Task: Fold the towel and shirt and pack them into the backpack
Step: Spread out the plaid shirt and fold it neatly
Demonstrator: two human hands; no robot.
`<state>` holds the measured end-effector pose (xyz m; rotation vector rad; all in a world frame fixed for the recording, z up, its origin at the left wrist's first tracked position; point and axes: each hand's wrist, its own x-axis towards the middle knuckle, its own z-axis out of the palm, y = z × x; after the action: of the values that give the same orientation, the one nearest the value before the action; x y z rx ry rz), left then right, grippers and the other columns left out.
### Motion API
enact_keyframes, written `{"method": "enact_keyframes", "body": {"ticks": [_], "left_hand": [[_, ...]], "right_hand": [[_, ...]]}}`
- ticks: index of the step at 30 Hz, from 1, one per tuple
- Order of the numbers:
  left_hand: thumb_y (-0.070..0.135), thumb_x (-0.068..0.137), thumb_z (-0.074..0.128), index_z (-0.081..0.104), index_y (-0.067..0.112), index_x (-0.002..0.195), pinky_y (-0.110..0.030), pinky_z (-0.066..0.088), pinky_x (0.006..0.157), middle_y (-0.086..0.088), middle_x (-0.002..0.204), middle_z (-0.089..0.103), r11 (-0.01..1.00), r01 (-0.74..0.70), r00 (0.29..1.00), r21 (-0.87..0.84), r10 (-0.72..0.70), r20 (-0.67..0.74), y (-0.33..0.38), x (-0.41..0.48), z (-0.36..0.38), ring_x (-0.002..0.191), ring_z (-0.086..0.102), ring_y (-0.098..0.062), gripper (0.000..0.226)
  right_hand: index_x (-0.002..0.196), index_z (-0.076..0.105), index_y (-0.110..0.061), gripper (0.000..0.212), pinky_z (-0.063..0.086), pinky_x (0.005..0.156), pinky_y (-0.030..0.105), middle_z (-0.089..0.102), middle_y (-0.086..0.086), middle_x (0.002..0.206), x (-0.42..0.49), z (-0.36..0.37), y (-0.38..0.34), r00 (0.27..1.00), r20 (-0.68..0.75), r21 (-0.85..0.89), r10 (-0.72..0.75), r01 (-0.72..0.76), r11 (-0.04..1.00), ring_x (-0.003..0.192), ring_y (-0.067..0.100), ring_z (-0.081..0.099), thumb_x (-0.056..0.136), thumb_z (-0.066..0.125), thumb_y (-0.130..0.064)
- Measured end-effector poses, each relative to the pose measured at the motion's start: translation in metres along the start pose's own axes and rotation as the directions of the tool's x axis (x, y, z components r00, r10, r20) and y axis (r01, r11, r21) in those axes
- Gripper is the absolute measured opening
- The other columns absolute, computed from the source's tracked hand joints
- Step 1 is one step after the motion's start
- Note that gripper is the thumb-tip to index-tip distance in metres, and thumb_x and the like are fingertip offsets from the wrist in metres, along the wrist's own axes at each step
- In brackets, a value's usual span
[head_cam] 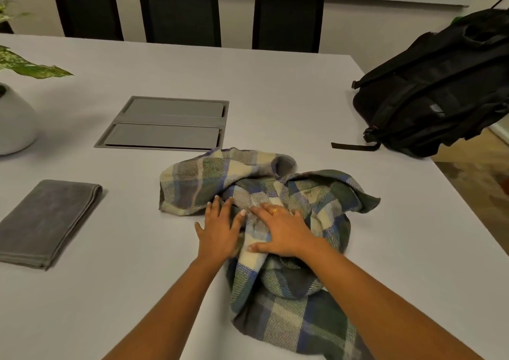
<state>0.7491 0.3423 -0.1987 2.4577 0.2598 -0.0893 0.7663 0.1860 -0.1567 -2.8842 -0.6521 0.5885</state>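
Observation:
A crumpled plaid shirt point(281, 299) in blue, green and cream lies in a heap on the white table point(137, 291), near its front. My left hand point(219, 230) lies flat with spread fingers on the shirt's left edge. Beside it, my right hand point(281, 231) presses flat on the middle of the shirt, fingers straight. A grey towel point(46, 222), folded into a neat rectangle, lies at the left of the table. The black backpack point(438, 90) lies at the table's far right corner, partly over the edge.
A grey hatch with two lids point(168, 124) is set in the middle of the table. A white plant pot point(13, 123) with green leaves stands at the left edge. Three dark chairs point(179, 7) line the far side. The table's right edge runs diagonally past the backpack.

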Motion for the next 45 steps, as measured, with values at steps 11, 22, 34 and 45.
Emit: {"method": "enact_keyframes", "body": {"ticks": [11,22,34,45], "left_hand": [[0.034,0.08,0.07,0.021,0.018,0.147,-0.051,0.027,0.11,-0.008,0.156,0.011,0.992,-0.04,0.998,0.123,0.044,-0.036,-0.039,0.041,-0.02,0.143,0.012,-0.028,0.085],[0.015,0.088,0.06,0.069,0.018,0.106,-0.04,0.025,0.101,-0.003,0.104,0.069,0.942,-0.3,0.896,0.153,0.333,-0.293,-0.009,0.042,-0.046,0.106,0.058,-0.024,0.02],[0.023,0.087,0.064,0.052,0.011,0.125,-0.051,0.031,0.107,-0.014,0.138,0.044,0.943,-0.331,0.816,0.026,0.299,-0.495,0.011,0.044,-0.04,0.129,0.039,-0.029,0.042],[0.03,0.092,0.054,0.034,0.016,0.143,-0.041,0.033,0.106,-0.01,0.142,0.042,0.989,-0.001,1.0,-0.149,0.0,-0.007,-0.001,0.025,0.028,0.129,0.039,-0.029,0.056]], "right_hand": [[0.119,0.055,-0.013,0.035,0.043,0.07,0.032,0.059,0.009,0.108,-0.003,-0.049,-0.002,0.932,0.362,-0.16,0.024,0.036,0.987,0.083,0.023,0.051,0.086,0.064,-0.022],[0.14,0.036,-0.022,0.068,0.044,0.092,0.039,0.049,0.007,0.135,0.05,-0.053,-0.019,0.975,-0.216,0.122,0.042,-0.016,0.992,0.123,0.028,0.045,0.082,0.069,-0.034],[0.129,0.046,-0.006,0.037,0.045,0.096,0.039,0.049,0.018,0.131,0.061,-0.094,0.106,0.36,-0.156,0.983,0.92,-0.03,0.179,0.116,0.036,0.052,0.092,0.049,-0.01],[0.142,0.03,-0.033,0.066,0.027,0.105,0.057,0.024,0.011,0.151,-0.001,0.012,0.124,0.829,-0.006,0.251,0.559,-0.54,0.803,0.134,0.034,0.031,0.087,0.029,-0.069]]}}
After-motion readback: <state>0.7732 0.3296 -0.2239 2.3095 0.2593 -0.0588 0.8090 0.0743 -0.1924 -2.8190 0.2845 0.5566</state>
